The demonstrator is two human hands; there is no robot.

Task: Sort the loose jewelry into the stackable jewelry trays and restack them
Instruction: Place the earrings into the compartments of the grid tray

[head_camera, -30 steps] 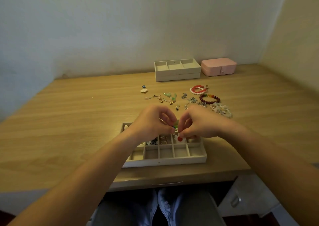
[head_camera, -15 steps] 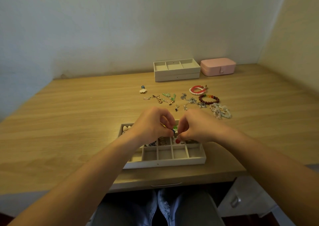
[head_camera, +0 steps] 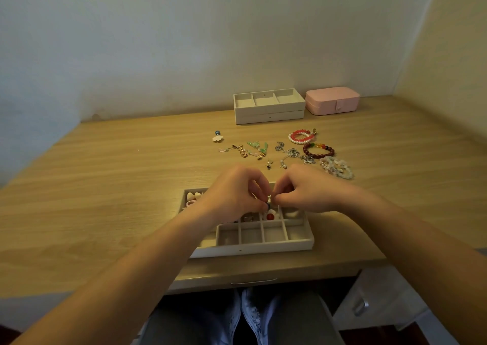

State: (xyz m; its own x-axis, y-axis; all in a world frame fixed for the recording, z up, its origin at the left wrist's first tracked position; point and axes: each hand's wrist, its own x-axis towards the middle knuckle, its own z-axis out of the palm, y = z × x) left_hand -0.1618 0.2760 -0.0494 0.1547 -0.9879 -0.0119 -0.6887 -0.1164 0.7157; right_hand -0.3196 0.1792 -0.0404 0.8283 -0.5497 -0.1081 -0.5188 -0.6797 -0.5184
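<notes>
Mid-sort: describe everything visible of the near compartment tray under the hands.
The near tray is a cream, shallow rectangle divided into small square cells, flat on the wooden desk by its front edge. Its nearest row looks bare; farther cells hold a red-and-white piece and pale pieces at the far-left corner. The left hand and right hand pinch a small piece above its middle, hiding cells there.

The scene is dimly, warmly lit — the wall is brightest at upper centre. Corners are darkened, straight edges are bowed, and fine detail is softened.
</notes>
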